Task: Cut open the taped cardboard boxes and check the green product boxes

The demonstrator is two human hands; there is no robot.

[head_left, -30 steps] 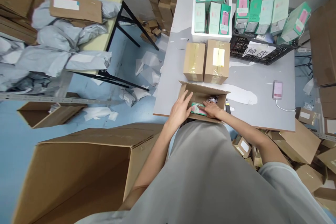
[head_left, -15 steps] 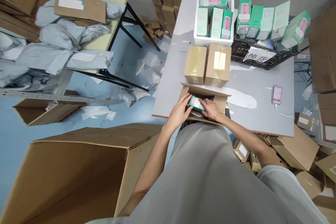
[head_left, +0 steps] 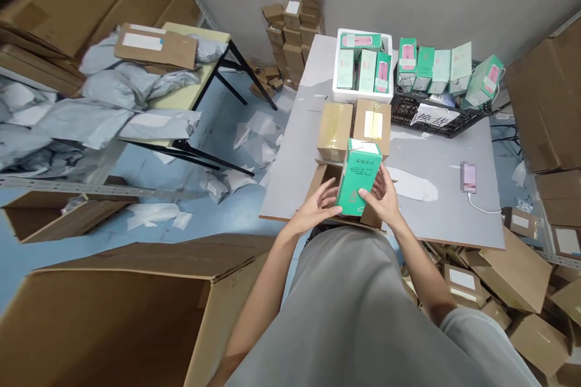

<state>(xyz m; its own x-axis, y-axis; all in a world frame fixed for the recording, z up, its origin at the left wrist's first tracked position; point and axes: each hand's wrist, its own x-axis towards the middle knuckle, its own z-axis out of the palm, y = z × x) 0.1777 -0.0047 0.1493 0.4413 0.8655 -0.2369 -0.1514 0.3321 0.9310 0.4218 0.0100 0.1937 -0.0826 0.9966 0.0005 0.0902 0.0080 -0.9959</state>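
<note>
A green product box (head_left: 358,178) stands raised and slightly tilted above an open cardboard carton (head_left: 316,180) at the table's front edge. My right hand (head_left: 385,196) grips the green box by its right side, thumb on the near face. Beside its lower left corner is my left hand (head_left: 320,208), fingers spread; the thumb is near or touching the corner. The green box hides much of the carton's inside. Two taped cardboard boxes (head_left: 334,127) sit just behind the carton.
Behind are a white foam box (head_left: 363,97) and a black crate (head_left: 403,110), both holding green boxes. A phone (head_left: 469,177) with a cable lies on the grey table (head_left: 454,217). A large open carton (head_left: 136,302) stands at left; grey parcels (head_left: 82,121) fill another table.
The green box has come up out of the carton and now stands upright in my right hand. My left hand has loosened and spread its fingers. The camera view has tilted upward.
</note>
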